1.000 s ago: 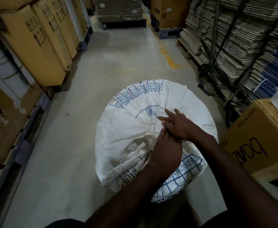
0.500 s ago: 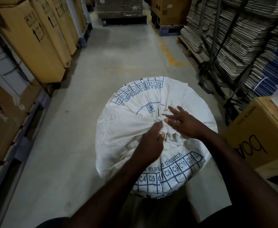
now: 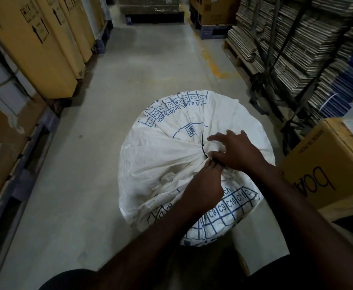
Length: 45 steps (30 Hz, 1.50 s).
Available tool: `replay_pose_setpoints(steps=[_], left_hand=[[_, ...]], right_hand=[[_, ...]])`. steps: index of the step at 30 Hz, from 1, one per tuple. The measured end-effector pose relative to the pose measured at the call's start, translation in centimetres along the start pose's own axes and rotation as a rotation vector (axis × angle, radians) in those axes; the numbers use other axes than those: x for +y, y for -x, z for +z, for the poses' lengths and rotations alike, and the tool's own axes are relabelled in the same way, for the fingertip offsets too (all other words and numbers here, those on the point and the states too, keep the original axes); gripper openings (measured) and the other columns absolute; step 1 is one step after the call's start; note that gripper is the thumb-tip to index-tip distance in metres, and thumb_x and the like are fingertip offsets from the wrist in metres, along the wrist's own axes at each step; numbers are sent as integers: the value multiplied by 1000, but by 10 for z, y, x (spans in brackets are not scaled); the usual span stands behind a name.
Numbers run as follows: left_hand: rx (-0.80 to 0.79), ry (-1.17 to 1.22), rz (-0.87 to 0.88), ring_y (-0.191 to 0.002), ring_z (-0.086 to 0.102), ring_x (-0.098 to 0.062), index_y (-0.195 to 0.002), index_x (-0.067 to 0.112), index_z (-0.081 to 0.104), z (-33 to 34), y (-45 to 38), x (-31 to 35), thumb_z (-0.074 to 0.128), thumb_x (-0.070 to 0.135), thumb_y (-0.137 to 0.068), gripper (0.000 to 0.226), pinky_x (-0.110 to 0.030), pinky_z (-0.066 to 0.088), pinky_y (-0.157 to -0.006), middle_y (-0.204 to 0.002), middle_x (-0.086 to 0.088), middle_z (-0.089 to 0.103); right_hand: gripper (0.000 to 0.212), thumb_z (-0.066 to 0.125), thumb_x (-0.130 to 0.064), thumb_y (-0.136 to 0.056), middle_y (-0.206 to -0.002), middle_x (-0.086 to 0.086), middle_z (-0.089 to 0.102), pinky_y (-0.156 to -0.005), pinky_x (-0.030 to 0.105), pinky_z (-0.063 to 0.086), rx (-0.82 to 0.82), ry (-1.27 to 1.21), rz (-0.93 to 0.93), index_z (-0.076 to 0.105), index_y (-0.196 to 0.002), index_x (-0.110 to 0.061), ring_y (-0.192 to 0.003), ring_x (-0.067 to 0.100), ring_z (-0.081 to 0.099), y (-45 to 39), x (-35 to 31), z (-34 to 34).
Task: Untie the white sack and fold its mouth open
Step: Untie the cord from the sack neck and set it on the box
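Fingers [image 3: 210, 165] of the left hand [image 3: 204, 185] curl in on the gathered neck of the white sack [image 3: 163, 155], pinching the bunched cloth just below a thin black tie [image 3: 203, 146] that cinches it. Just above, the right hand [image 3: 237, 151] rests on the same knot, its fingers [image 3: 217, 139] partly spread and bent, the thumb and a fingertip at the tie; whether they actually grip it I cannot tell. Both hands touch at the neck. This 1 sack fills the middle of the frame, standing full and rounded on the grey concrete floor [image 3: 100, 185], its mouth closed, with blue grid printing along its upper and lower edges.

At the right edge, just beside the sack, sits 1 brown carton [image 3: 326, 181] with dark lettering on its side. Above it, the upper right is filled with stacks of flattened cardboard [image 3: 296, 38] held by dark straps, on a wooden pallet. Along the left edge runs a row of tall yellow-brown boxes [image 3: 35, 49] with black arrow marks. More cartons on pallets [image 3: 213, 9] stand at the top centre, well apart from the sack. A faded yellow line [image 3: 212, 63] marks the floor.
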<state>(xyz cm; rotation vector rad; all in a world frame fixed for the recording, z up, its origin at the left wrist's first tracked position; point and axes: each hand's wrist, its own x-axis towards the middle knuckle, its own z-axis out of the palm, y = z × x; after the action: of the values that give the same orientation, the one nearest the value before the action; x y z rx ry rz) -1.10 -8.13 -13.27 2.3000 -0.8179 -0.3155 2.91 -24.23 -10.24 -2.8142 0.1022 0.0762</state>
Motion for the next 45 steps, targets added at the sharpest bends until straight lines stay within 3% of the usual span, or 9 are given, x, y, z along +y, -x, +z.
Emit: replay_pose_setpoints(steps=[4,10,16,21,25,28,33,39,45], left_hand=[[-38,94,30,-158,32,-26,-165,14,36,4,-2,-3,57,-5,-96,74,-30,34,-120,-174,-8,30],[168,248,-34,-102,76,-16,-124,21,80,-20,-13,-12,64,12,-99,31,-21,57,-92,-117,-3,81],[419,246,-212,-103,75,-12,-104,16,85,-41,-25,-40,67,6,-95,23,-23,54,-98,-106,-1,83],[453,222,-281,-101,75,-16,-101,19,84,-40,-38,-52,66,8,-93,23,-34,59,-96,-104,0,82],[458,218,-315,-95,75,-20,-97,20,83,-38,-49,-54,73,13,-89,15,-36,59,-91,-91,0,80],[470,199,-286,-86,70,-18,-99,20,82,-36,-57,-56,80,15,-88,13,-33,56,-88,-85,0,73],[387,143,-283,-87,65,-12,-107,17,84,-26,-67,-59,84,22,-88,20,-24,49,-85,-96,-2,73],[391,173,-315,-87,59,-13,-101,22,84,-14,-69,-63,84,24,-88,14,-22,41,-81,-102,-7,67],[357,240,-301,-76,55,-6,-99,24,82,-9,-64,-67,88,25,-84,16,-14,41,-70,-97,-5,64]], right_hand=[[46,76,-34,-83,-110,-2,68,-119,43,28,28,-152,14,68,-128,-41,-110,19,65,0,10,3],[38,81,-16,-86,-78,-13,60,-69,19,40,39,-281,64,75,-118,-36,-83,17,60,8,25,-5],[34,78,-24,-89,-146,-10,65,-122,41,33,19,-266,55,77,-122,-36,-144,18,51,7,26,4],[29,70,-36,-98,-158,-7,54,-131,45,9,18,-81,-88,76,-125,-31,-154,18,38,7,26,2],[40,56,-59,-98,-145,-10,66,-129,45,8,68,76,-292,81,-109,-30,-145,17,49,10,18,5],[15,68,-34,-95,-120,-12,76,-129,47,15,115,112,-298,79,-104,-31,-129,14,60,9,17,4],[42,69,-22,-87,-118,-8,72,-126,53,19,81,237,-119,63,-126,-37,-128,22,58,10,2,6],[63,58,-45,-69,-116,-7,80,-118,42,40,5,-64,4,76,-128,-32,-121,21,65,0,0,-1],[32,73,-51,-92,-99,-10,81,-97,31,48,2,-211,24,74,-124,-51,-106,9,73,-11,15,3]])
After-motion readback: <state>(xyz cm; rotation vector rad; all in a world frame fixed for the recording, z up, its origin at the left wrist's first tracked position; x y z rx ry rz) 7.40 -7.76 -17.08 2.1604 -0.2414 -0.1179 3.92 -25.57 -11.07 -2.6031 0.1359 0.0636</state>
